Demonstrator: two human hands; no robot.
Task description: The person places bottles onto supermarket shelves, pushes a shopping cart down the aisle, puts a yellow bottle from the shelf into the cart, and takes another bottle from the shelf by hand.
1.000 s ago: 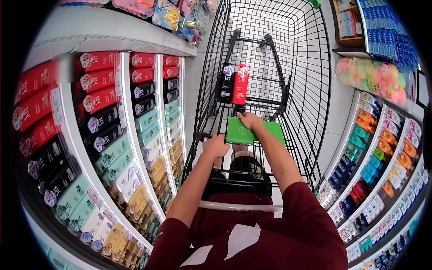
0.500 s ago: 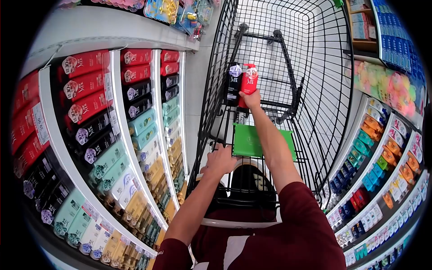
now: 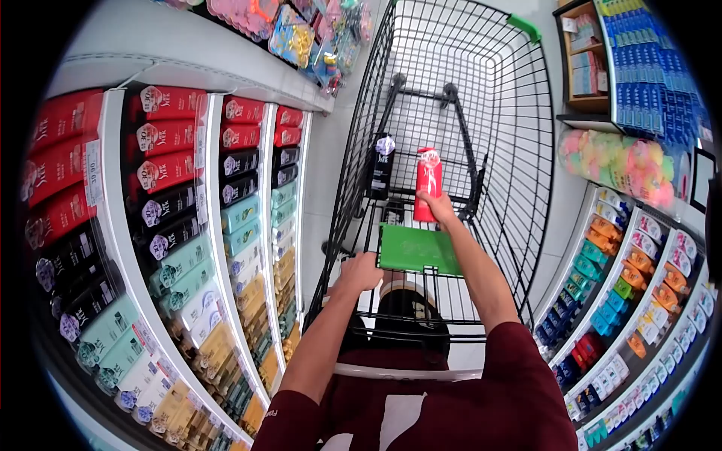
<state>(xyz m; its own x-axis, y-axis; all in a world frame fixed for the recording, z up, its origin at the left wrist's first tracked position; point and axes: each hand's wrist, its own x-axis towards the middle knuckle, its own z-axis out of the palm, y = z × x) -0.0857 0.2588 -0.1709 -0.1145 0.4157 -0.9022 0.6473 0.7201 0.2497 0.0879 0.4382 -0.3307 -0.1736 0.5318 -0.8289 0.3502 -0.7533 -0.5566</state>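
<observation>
My right hand [image 3: 435, 204] is wrapped round the lower part of a red pump bottle [image 3: 429, 171], held upright inside the shopping cart [image 3: 519, 188]. A black bottle [image 3: 382, 167] stands to its left by the cart's side wall. My left hand [image 3: 362, 271] is closed at the near left of the cart, beside the green panel [image 3: 418, 249]; its fingers curl over the cart's wire edge and are partly hidden. The right forearm reaches over the right end of the green panel.
Shelves on the left hold rows of red bottles [image 3: 169, 137], black bottles and pale green bottles [image 3: 184, 270]. On the right are shelves of small colourful packs [image 3: 639, 261], a bag of pastel puffs [image 3: 628, 165] and blue boxes [image 3: 647, 75]. Toys hang [image 3: 293, 34] at the upper left.
The red bottle has come nearer to me and away from the black bottle, with my right hand still round it. My left hand's fingers, spread before, are now curled. The view has shifted.
</observation>
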